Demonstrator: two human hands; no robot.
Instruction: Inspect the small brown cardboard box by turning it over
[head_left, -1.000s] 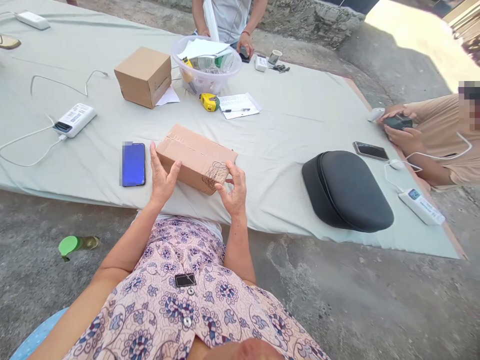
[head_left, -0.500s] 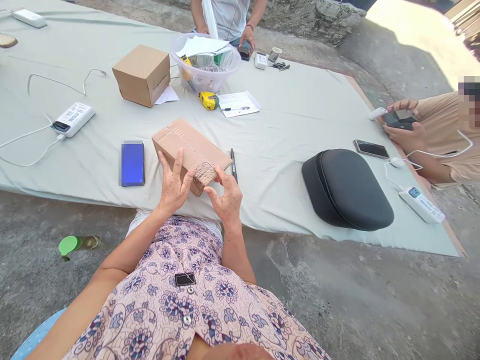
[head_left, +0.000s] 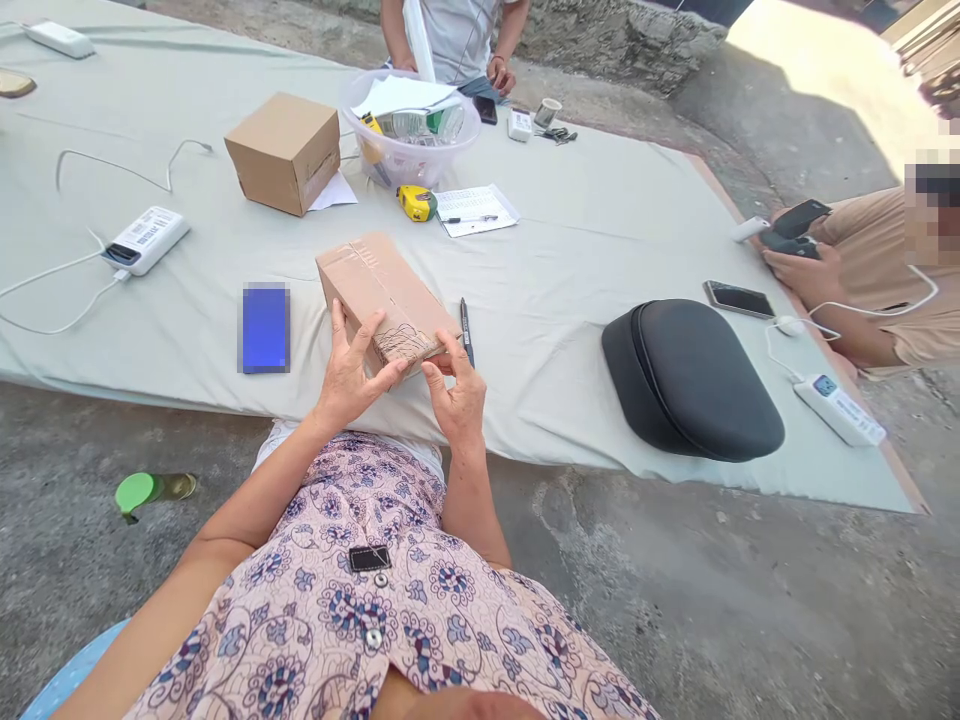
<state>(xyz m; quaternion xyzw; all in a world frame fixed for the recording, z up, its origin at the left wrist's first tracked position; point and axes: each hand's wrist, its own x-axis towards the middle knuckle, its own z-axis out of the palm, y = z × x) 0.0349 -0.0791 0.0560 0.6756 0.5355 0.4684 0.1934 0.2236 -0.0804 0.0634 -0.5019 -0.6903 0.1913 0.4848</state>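
Note:
A small brown cardboard box (head_left: 379,275) lies at an angle on the cloth-covered table in front of me, with dark scribbled lines on its near end. My left hand (head_left: 346,378) grips its left side, the thumb reaching along the near end and fingers on the top. At the near right corner, my right hand (head_left: 456,395) pinches the box edge between thumb and fingers. A black marker (head_left: 466,332) lies just right of the box, close to my right fingertips. To the left is a flat blue-screened object (head_left: 265,330), blurred over.
A larger cardboard box (head_left: 281,150), a basin of items (head_left: 420,160), a yellow tape measure (head_left: 415,203) and paper with a pen (head_left: 480,212) stand farther back. A black case (head_left: 694,380) sits at right, a power bank (head_left: 146,240) at left. Two people sit across and at right.
The box has turned and tilted slightly, showing more of its scribbled near end. My left thumb has slid right along that end. The person at right has raised a dark flap on a handheld object.

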